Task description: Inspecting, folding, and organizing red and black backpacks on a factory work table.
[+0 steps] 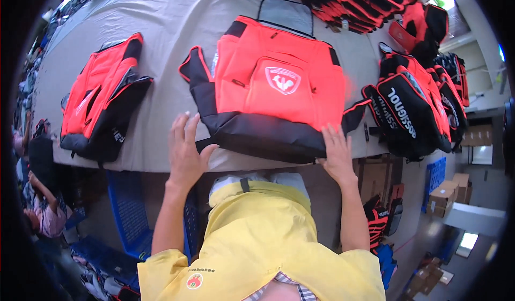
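Observation:
A red and black backpack (284,81) lies flat before me, its black base toward me and its grey-lined top flap (286,16) folded open at the far end. My left hand (188,143) is by the base's left corner, fingers spread, holding nothing. Against the base's right corner rests my right hand (337,150), its fingers stretched out over the red and black fabric without gripping. A pale shield-shaped emblem marks the front pocket. Black side panels with red edging stick out at both sides.
Another red and black backpack (102,100) lies at the left of the cloth-covered table (166,22). More backpacks (413,105) stand at the right edge, and a pile (354,3) lies at the far right. Blue plastic crates (129,210) sit below. Cardboard boxes (444,196) stand right; a person (51,212) is at far left.

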`<state>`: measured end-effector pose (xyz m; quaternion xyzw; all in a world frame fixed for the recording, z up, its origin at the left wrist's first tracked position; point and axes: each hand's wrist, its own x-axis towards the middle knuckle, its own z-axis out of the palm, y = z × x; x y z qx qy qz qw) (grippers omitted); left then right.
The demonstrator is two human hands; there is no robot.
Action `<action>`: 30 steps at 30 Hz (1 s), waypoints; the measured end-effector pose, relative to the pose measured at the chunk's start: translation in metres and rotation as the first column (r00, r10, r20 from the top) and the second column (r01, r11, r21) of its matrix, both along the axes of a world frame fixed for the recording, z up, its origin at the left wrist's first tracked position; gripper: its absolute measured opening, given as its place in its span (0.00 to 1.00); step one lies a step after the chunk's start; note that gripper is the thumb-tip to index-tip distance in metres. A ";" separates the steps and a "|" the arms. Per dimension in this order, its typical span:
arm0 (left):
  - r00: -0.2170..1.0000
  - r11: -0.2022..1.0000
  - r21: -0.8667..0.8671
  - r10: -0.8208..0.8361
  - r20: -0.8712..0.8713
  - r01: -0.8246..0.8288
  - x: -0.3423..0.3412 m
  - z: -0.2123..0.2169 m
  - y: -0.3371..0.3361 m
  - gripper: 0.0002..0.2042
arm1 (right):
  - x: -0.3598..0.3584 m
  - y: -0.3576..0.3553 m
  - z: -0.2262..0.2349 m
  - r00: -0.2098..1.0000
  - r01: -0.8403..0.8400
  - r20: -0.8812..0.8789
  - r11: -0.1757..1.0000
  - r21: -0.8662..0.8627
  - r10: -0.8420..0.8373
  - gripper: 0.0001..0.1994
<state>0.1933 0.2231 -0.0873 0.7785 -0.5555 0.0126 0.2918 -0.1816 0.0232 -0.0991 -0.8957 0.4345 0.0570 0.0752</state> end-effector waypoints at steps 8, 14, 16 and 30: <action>0.884 0.898 0.042 -0.440 0.161 0.439 0.015 -0.004 -0.096 0.33 | 0.013 -0.039 0.010 0.933 -0.065 0.295 0.902 -0.427 0.207 0.31; 0.935 0.941 0.212 -0.303 0.185 0.263 -0.074 -0.137 -0.029 0.36 | -0.027 -0.022 -0.084 0.970 -0.172 0.122 0.949 -0.263 0.209 0.29; 0.970 0.943 0.253 -0.237 0.054 0.216 -0.089 -0.129 -0.032 0.31 | -0.024 -0.021 -0.094 0.963 -0.180 0.157 0.958 -0.222 0.218 0.19; 0.997 0.983 0.177 0.037 0.062 -0.047 -0.112 -0.144 -0.047 0.22 | 0.254 -0.092 -0.106 0.874 -0.446 0.266 0.889 0.104 0.407 0.15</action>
